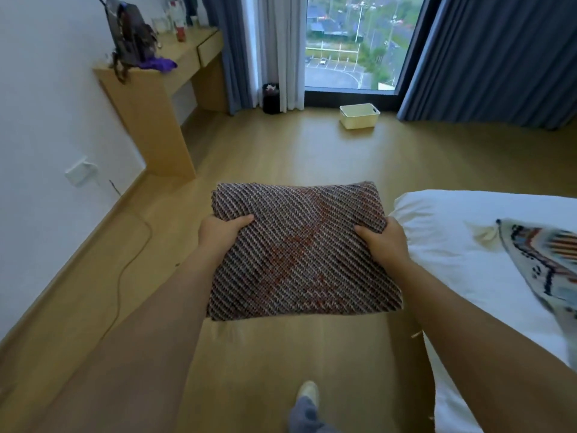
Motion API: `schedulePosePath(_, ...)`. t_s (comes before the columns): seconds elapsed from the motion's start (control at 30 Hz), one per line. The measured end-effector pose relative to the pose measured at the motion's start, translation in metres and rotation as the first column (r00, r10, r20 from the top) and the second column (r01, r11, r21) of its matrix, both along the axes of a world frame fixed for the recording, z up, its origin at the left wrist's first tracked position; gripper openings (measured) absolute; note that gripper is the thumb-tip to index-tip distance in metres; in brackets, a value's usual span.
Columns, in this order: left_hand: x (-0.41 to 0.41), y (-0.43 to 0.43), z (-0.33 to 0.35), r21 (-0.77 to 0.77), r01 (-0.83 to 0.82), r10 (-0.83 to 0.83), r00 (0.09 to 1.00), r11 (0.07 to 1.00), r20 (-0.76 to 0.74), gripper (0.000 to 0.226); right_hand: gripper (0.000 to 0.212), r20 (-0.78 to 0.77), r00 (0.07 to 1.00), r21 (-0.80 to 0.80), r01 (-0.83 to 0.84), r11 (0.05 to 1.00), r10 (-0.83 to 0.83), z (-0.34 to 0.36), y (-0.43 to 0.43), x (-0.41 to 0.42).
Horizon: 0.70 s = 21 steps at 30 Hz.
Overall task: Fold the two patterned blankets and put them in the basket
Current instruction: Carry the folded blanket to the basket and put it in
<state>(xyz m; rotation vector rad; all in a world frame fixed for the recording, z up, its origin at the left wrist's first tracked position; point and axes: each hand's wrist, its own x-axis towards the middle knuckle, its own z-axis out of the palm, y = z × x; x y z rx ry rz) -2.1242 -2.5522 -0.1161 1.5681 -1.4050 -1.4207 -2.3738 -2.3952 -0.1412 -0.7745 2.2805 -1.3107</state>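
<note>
A folded dark blanket [299, 254] with diagonal stripes and a red pattern is held flat in the air above the wooden floor. My left hand [220, 234] grips its left edge and my right hand [384, 242] grips its right edge. A second blanket [543, 264], pale with a colourful pattern, lies unfolded on the white bed at the right edge. The cream basket [359, 115] stands on the floor by the window, well ahead of the blanket I hold; what little shows of its inside looks bare.
The white bed [462, 245] fills the right side. A wooden desk [156, 98] with a backpack stands along the left wall. A black bin [271, 98] sits by the curtains. A cable [125, 270] trails on the floor at left. My foot [307, 398] is below.
</note>
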Motion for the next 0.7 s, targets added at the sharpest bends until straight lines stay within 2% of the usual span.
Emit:
schedulePosePath(0.27, -0.158, -0.158, 0.004, 0.048, 0.056, -0.057, 0.998, 0.997, 0.031, 0.074, 0.045, -0.023, 0.997, 0.006, 0.069, 0.998, -0.069, 0.016, -0.136, -0.144)
schedulePosePath(0.43, -0.256, -0.250, -0.003, 0.024, 0.135, -0.135, 0.991, 0.991, 0.015, 0.066, 0.046, -0.012, 0.993, 0.034, 0.119, 0.992, -0.118, 0.013, -0.217, -0.233)
schedulePosePath(0.7, -0.427, -0.402, -0.005, 0.050, 0.236, -0.238, 0.971, 0.970, 0.020, 0.070, 0.046, -0.011, 0.969, 0.043, 0.246, 0.968, -0.245, 0.012, -0.344, -0.379)
